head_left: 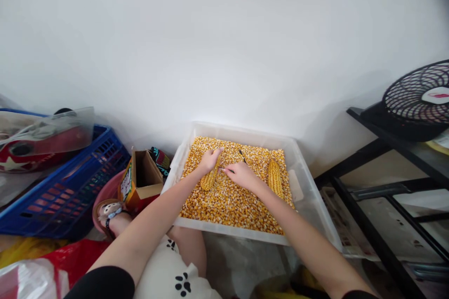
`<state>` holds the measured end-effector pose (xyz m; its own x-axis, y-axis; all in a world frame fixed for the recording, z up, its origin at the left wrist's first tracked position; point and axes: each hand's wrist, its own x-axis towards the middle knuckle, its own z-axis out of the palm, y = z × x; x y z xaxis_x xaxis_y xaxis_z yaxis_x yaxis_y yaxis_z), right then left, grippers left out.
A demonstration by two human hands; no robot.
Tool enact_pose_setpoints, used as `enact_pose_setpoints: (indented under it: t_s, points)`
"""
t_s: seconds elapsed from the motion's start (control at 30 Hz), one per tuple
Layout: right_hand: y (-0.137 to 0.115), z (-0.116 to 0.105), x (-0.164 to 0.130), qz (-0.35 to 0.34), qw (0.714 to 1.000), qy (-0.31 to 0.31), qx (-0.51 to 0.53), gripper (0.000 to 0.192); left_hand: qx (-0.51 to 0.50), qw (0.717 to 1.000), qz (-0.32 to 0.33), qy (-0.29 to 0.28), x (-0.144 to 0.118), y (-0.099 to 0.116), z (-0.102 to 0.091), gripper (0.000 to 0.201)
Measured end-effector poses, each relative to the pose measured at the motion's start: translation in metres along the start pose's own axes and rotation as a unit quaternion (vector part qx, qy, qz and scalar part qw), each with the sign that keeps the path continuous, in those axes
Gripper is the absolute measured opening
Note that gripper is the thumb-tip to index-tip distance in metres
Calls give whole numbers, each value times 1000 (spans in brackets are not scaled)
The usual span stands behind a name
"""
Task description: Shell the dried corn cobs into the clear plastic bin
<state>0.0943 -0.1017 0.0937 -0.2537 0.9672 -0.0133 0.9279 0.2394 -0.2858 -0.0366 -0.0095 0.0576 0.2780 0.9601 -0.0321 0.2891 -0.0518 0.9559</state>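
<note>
A clear plastic bin (307,182) full of loose yellow corn kernels rests on my lap. My left hand (209,160) grips a corn cob (209,178) lying on the kernels near the bin's middle. My right hand (241,175) holds a thin dark tool (242,154) whose tip points at that cob. A second whole corn cob (274,177) lies on the kernels just right of my right hand.
A blue plastic crate (66,182) with bagged items stands at the left. A small open cardboard box (142,180) sits beside the bin. A black metal rack (382,196) with a black fan (419,98) stands at the right. A white wall is behind.
</note>
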Motion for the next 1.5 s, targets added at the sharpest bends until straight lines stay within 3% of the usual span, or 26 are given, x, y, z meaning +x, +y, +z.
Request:
enact_pose_setpoints:
  t_s: [0.27, 0.5, 0.73, 0.9, 1.07, 1.27, 1.4, 1.5]
  points:
    - [-3, 1, -1, -5, 1000, 6, -5, 38, -9, 1000, 10, -6, 1, 0, -1, 39]
    - [-20, 9, -6, 50, 994, 13, -95, 40, 29, 999, 12, 18, 4, -5, 4, 41]
    - [-9, 24, 3, 54, 996, 32, 55, 38, 94, 993, 67, 2, -5, 1, 8, 43]
    - [-2, 14, 9, -18, 998, 3, 64, 33, 71, 996, 50, 8, -5, 3, 4, 44]
    - [5, -5, 1, -47, 995, -45, 72, 34, 104, 989, 86, -62, -11, 8, 10, 44]
    - [13, -10, 1, -81, 986, -85, 121, 35, 113, 982, 96, -121, -17, 16, 13, 41]
    - [18, -11, 3, -110, 972, -113, 177, 33, 115, 962, 125, -214, -18, 16, 12, 38]
    - [21, -12, 0, -84, 973, -121, 176, 34, 106, 966, 119, -206, -15, 12, 12, 38]
